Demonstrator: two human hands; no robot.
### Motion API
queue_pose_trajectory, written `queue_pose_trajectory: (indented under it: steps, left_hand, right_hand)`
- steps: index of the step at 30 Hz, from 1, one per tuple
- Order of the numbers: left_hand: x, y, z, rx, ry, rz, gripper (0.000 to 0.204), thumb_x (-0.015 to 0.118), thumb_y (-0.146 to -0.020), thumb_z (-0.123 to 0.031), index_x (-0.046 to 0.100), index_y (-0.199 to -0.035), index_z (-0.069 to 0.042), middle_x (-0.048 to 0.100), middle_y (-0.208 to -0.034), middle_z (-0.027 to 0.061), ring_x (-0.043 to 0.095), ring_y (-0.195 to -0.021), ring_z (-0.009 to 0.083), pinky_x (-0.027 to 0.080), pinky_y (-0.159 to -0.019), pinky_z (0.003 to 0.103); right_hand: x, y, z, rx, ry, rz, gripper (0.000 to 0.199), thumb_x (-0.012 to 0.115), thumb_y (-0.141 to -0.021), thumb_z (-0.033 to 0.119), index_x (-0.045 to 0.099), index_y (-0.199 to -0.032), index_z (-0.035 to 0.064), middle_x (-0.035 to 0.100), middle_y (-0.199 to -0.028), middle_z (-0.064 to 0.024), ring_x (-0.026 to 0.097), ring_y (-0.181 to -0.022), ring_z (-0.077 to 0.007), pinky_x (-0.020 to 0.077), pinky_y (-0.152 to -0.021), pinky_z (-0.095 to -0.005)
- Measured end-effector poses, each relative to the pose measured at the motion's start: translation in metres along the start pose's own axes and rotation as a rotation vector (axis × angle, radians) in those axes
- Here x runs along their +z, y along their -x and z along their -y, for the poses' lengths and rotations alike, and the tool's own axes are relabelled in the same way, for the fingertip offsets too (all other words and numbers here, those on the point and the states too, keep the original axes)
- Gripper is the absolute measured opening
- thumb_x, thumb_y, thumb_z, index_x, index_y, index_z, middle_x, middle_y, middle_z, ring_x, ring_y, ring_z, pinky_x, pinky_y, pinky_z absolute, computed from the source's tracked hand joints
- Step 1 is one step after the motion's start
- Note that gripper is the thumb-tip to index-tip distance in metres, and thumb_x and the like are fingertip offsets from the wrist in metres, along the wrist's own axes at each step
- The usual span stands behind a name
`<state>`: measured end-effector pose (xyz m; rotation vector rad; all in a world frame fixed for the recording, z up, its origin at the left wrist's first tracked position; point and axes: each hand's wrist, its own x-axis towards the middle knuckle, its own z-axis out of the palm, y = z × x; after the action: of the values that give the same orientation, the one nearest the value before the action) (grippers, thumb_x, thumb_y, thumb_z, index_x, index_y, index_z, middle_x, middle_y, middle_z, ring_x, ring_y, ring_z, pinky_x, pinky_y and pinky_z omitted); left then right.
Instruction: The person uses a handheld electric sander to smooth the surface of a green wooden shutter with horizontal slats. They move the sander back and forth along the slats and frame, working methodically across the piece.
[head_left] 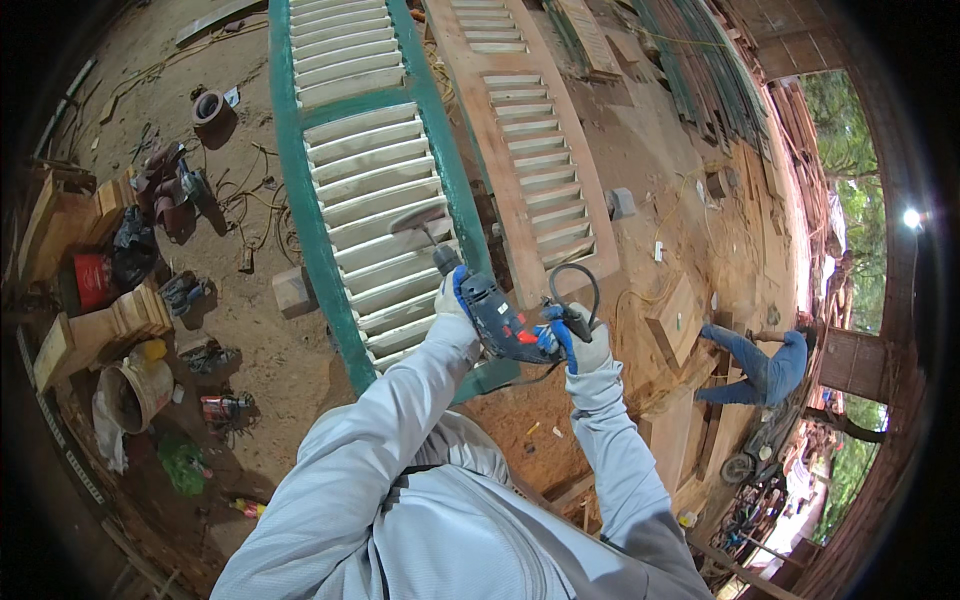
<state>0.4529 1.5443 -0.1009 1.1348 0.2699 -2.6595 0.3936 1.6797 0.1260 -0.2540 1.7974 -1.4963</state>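
Both my hands wear white and blue work gloves. A dark blue power drill [497, 318] with a round sanding disc [418, 220] in its chuck is held over a louvered shutter. My left hand [453, 298] wraps around the drill's front, behind the chuck. At its back end, my right hand [582, 345] grips the handle, where a black cord [594, 283] loops up. The disc is at the white slats; whether it touches them I cannot tell. This shutter [291, 180] has a green frame and lies lengthwise ahead of me.
A bare wooden shutter [575, 165] lies to the right. Left on the dirt floor are a bucket [135, 393], a red container [92, 283], wooden blocks [118, 325] and cords. At right, a person in blue [765, 365] bends near planks and a wooden board [675, 320].
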Motion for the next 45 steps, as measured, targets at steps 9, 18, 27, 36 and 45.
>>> queue_pose_trajectory:
  steps: [9,18,27,36,45]
  left_hand:
    - [0.009,0.024,-0.023,0.131,-0.249,-0.074,0.019,0.064,-0.088,-0.035,0.062,-0.087,-0.016,0.064,-0.073,0.0038,0.063,-0.061,0.0221,0.055,-0.06,0.04]
    - [0.033,0.038,-0.054,0.076,-0.313,-0.013,0.02,0.063,-0.09,-0.038,0.06,-0.086,-0.018,0.062,-0.068,0.0038,0.061,-0.057,0.0232,0.054,-0.057,0.042]
    - [0.031,0.121,-0.099,0.077,-0.302,-0.099,0.021,0.062,-0.089,-0.039,0.061,-0.081,-0.02,0.063,-0.069,0.0041,0.062,-0.058,0.0245,0.054,-0.055,0.043]
    - [0.009,0.102,-0.094,0.073,-0.298,-0.025,0.021,0.063,-0.089,-0.039,0.061,-0.08,-0.019,0.064,-0.069,0.0034,0.062,-0.057,0.024,0.054,-0.054,0.042]
    - [-0.064,0.123,-0.151,0.275,-0.286,-0.065,0.017,0.064,-0.091,-0.031,0.065,-0.092,-0.013,0.066,-0.079,0.0039,0.064,-0.068,0.019,0.054,-0.063,0.036]
  right_hand:
    - [0.033,0.031,-0.029,-0.095,-0.13,-0.204,0.014,0.06,-0.095,0.004,0.066,-0.107,-0.0016,0.064,-0.076,-0.0023,0.058,-0.066,-0.0087,0.0493,-0.064,-0.0239]
    - [0.056,0.037,-0.047,-0.21,-0.217,-0.239,0.018,0.063,-0.095,0.006,0.067,-0.111,-0.0011,0.068,-0.082,-0.0045,0.062,-0.069,-0.0092,0.0508,-0.067,-0.0241]
    - [0.1,0.052,-0.063,-0.116,-0.155,-0.227,0.014,0.061,-0.092,-0.001,0.067,-0.105,-0.0038,0.069,-0.084,-0.0109,0.063,-0.068,-0.0118,0.0503,-0.062,-0.0238]
    - [0.106,0.059,-0.051,-0.113,-0.309,-0.19,0.019,0.059,-0.094,0.0,0.069,-0.111,-0.0005,0.072,-0.091,-0.0057,0.061,-0.069,-0.0074,0.0489,-0.063,-0.0206]
    - [0.153,0.071,-0.057,0.021,-0.092,-0.028,0.022,0.06,-0.093,0.005,0.068,-0.113,-0.0006,0.072,-0.104,-0.0075,0.066,-0.094,-0.0127,0.052,-0.085,-0.027]
